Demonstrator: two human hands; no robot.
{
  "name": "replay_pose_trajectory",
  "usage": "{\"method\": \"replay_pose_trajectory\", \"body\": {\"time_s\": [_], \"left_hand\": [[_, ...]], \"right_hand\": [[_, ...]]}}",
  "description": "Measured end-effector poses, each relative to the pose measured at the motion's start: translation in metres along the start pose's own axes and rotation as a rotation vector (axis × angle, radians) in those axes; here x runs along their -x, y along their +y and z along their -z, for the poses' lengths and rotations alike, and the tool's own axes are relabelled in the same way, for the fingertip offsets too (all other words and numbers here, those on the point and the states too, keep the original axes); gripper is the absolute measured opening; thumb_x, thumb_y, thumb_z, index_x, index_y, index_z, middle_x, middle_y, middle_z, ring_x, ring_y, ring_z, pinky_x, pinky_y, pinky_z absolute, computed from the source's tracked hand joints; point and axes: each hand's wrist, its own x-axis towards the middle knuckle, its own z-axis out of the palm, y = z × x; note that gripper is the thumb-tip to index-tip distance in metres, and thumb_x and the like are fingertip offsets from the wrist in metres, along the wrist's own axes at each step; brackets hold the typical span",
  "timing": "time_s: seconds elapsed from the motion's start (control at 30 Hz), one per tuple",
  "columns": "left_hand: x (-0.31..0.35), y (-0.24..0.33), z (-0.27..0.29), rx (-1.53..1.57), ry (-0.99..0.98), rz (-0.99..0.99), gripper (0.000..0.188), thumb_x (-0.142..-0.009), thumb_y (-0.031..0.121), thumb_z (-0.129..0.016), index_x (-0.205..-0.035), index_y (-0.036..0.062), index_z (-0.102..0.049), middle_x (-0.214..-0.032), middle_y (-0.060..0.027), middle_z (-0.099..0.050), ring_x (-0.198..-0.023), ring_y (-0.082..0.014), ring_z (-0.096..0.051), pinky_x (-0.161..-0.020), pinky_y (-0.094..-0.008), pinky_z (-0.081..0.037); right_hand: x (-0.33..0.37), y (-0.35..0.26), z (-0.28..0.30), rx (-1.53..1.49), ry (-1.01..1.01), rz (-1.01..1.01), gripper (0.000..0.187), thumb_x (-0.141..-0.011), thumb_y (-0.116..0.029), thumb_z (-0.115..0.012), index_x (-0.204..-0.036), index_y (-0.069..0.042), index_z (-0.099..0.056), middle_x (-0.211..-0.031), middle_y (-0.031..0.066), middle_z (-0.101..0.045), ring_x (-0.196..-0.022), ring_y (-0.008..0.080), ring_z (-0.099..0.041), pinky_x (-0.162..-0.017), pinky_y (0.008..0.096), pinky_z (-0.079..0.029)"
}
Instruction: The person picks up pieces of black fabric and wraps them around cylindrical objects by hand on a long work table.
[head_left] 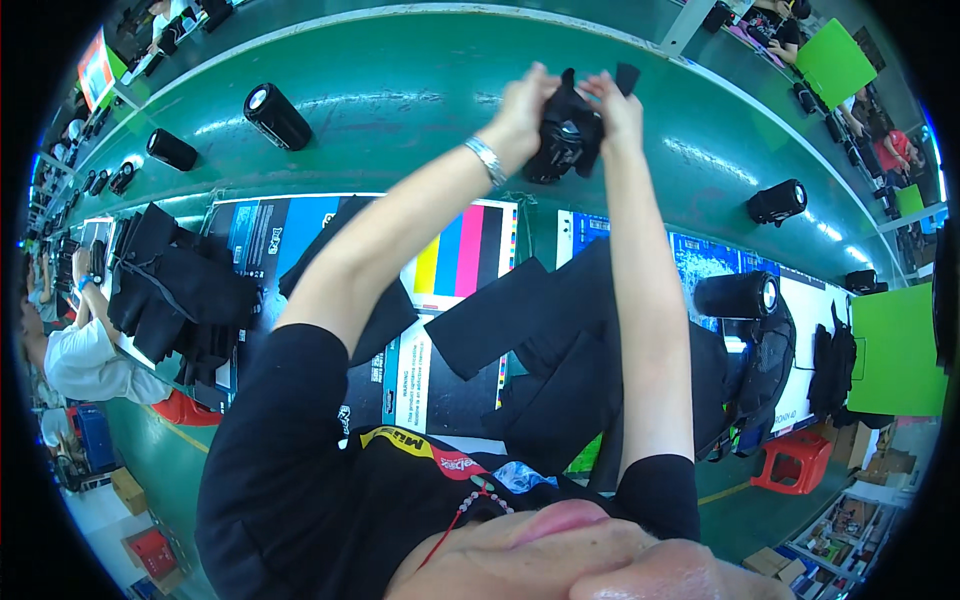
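Both arms reach out over the green conveyor belt. Between my hands is a dark bundle (566,135) that looks like black cloth around a shiny black object; its exact kind is unclear. My left hand (524,108), below a silver bracelet, is closed on the bundle's left upper edge. On the other side, my right hand (614,108) grips its upper right edge, and a black flap (627,78) sticks up beside the fingers. Nearer to me, flat black cloth pieces (490,318) lie overlapping on the printed worktable boards.
Black cylindrical speakers stand on the belt, one at left (277,117) and one at right (777,202). Another speaker (738,296) lies on the table. A black cloth pile (175,290) is at left, a red stool (792,462) at right. A co-worker (95,355) sits at far left.
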Motion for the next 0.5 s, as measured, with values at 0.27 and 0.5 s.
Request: {"method": "replay_pose_trajectory", "body": {"time_s": [0.27,0.5], "left_hand": [[0.024,-0.055,-0.009,-0.128,-0.154,-0.235,0.049,-0.097,0.039,-0.044,-0.086,-0.0039,-0.065,-0.081,-0.0065,-0.066,-0.074,-0.0114,-0.058,-0.072,-0.0249,-0.045],[0.006,-0.074,0.0,-0.125,0.035,-0.285,0.042,-0.096,0.031,-0.045,-0.077,-0.0024,-0.063,-0.078,-0.0058,-0.065,-0.07,-0.0105,-0.055,-0.07,-0.0271,-0.043]], "right_hand": [[0.006,0.06,0.03,-0.305,0.047,0.061,0.03,-0.088,-0.025,-0.064,-0.08,0.004,-0.066,-0.073,0.0085,-0.066,-0.061,0.0139,-0.062,-0.058,0.0261,-0.049],[-0.021,0.088,0.036,-0.272,0.14,0.062,0.03,-0.08,-0.025,-0.073,-0.077,0.004,-0.065,-0.071,0.0029,-0.063,-0.061,0.0112,-0.056,-0.06,0.0282,-0.044]]}}
